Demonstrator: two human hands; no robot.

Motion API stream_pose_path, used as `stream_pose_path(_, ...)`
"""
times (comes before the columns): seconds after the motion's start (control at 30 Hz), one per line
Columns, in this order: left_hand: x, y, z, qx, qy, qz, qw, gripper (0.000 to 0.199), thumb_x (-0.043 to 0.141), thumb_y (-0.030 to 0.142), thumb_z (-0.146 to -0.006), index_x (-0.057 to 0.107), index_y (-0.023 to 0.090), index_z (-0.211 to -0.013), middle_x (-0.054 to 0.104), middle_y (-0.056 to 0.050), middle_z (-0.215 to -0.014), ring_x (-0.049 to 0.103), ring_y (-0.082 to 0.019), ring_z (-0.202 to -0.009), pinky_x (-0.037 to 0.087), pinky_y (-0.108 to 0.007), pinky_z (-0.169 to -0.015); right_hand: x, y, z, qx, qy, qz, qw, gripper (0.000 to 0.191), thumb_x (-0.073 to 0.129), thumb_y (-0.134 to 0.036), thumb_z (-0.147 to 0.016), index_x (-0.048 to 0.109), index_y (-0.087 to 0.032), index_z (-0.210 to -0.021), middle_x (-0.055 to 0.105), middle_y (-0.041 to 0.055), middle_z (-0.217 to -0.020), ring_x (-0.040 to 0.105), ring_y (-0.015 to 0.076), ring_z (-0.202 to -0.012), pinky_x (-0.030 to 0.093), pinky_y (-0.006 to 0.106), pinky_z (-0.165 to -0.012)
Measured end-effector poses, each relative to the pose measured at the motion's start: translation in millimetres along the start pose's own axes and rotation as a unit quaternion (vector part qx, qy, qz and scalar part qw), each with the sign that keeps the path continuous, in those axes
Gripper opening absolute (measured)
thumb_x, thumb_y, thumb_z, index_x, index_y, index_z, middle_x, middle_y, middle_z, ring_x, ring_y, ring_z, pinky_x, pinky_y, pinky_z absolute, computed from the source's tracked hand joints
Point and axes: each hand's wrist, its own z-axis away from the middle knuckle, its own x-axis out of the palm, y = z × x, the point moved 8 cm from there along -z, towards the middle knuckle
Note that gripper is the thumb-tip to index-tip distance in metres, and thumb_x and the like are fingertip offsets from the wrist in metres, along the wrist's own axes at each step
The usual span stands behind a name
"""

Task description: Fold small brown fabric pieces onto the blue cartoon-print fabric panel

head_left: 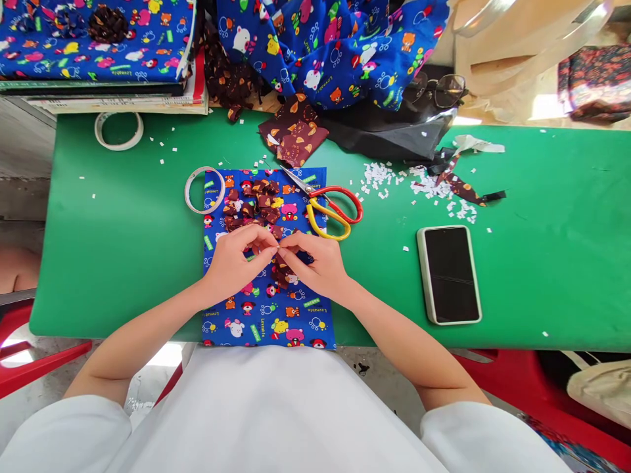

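Note:
My left hand and my right hand meet over a blue printed cloth, their thumbs and fingertips pinched together. A tiny whitish bit shows between the fingertips, too small to name. Several folded brown patterned fabric pieces lie on the cloth just beyond my hands, and more brown fabric shows partly hidden under them. Scissors with one red and one yellow handle lie across the cloth's upper right edge. A white tape roll overlaps its upper left edge.
The green table carries another tape roll, a phone, scattered white paper bits and brown scraps. Behind are a brown fabric square, black bag, eyeglasses, heaped blue cloth and stacked books.

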Motion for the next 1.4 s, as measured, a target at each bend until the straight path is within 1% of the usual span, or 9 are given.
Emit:
stream_pose_path(0.13, 0.6, -0.3, 0.3, 0.002, 0.001, 0.0, 1.0, 0.003, 0.058, 0.017, -0.079, 0.061, 0.017, -0.08, 0.063, 0.001, -0.074, 0.059, -0.01, -0.068, 0.049, -0.023, -0.065, 0.0, -2.0, 1.3, -0.021, 0.011, 0.013, 1.0, 0.008, 0.055, -0.013, -0.084, 0.06, -0.019, -0.081, 0.066, -0.0034, -0.063, 0.06, 0.0079, -0.056, 0.048, 0.018, -0.056)
stream_pose_path(0.33, 0.6, -1.5, 0.3, -0.003, 0.004, 0.009, 1.0, 0.004, 0.059, 0.017, -0.078, 0.059, 0.017, -0.082, 0.063, 0.001, -0.074, 0.059, -0.01, -0.068, 0.048, -0.023, -0.064, -0.3, -3.5, 1.7, -0.034, 0.017, 0.019, 0.999, 0.009, 0.055, -0.012, -0.083, 0.059, -0.019, -0.082, 0.067, -0.0024, -0.066, 0.062, 0.0089, -0.058, 0.049, 0.019, -0.057)
stream_pose_path(0.43, 0.8, -2.4, 0.5, -0.005, 0.003, 0.015, 1.0, 0.005, 0.059, 0.017, -0.078, 0.058, 0.017, -0.083, 0.063, 0.001, -0.075, 0.059, -0.01, -0.069, 0.048, -0.023, -0.065, -0.3, -2.5, 1.2, -0.027, 0.014, 0.013, 0.999, 0.008, 0.054, -0.012, -0.084, 0.059, -0.019, -0.082, 0.066, -0.0027, -0.065, 0.061, 0.0085, -0.056, 0.049, 0.019, -0.056)
stream_pose_path(0.63, 1.5, -4.0, 1.0, -0.013, -0.002, 0.007, 1.0, 0.004, 0.058, 0.017, -0.079, 0.058, 0.018, -0.082, 0.063, 0.001, -0.076, 0.059, -0.01, -0.07, 0.048, -0.023, -0.065, 3.0, 2.9, 0.9, 0.011, -0.017, -0.018, 1.0, 0.009, 0.051, -0.014, -0.084, 0.058, -0.019, -0.081, 0.066, -0.0025, -0.067, 0.06, 0.0076, -0.054, 0.048, 0.018, -0.053)
stream_pose_path(0.83, 1.5, -2.5, 0.6, -0.008, -0.003, -0.004, 1.0, 0.006, 0.058, 0.017, -0.078, 0.057, 0.018, -0.084, 0.063, 0.001, -0.076, 0.059, -0.011, -0.069, 0.047, -0.023, -0.065, 0.8, -1.0, 1.5, -0.021, 0.001, 0.009, 1.0, 0.009, 0.052, -0.013, -0.084, 0.059, -0.019, -0.082, 0.066, -0.0022, -0.067, 0.061, 0.0087, -0.058, 0.049, 0.02, -0.057)
stream_pose_path(1.13, 1.1, 1.5, 0.6, 0.0, -0.005, -0.041, 0.999, 0.005, 0.058, 0.016, -0.078, 0.057, 0.018, -0.083, 0.063, 0.003, -0.075, 0.058, -0.01, -0.068, 0.047, -0.022, -0.065, 1.7, -0.7, 2.4, -0.022, 0.0, 0.026, 0.999, 0.01, 0.051, -0.015, -0.085, 0.06, -0.02, -0.082, 0.069, -0.0007, -0.072, 0.063, 0.0103, -0.061, 0.05, 0.021, -0.059)
stream_pose_path(1.4, 0.4, 3.9, 0.1, 0.009, -0.002, -0.055, 0.998, 0.006, 0.059, 0.014, -0.078, 0.057, 0.018, -0.083, 0.063, 0.003, -0.075, 0.058, -0.009, -0.068, 0.046, -0.021, -0.065, 0.3, -3.9, 2.0, -0.039, 0.012, 0.027, 0.999, 0.01, 0.053, -0.012, -0.084, 0.059, -0.019, -0.083, 0.07, -0.0004, -0.074, 0.064, 0.0099, -0.063, 0.05, 0.02, -0.061)
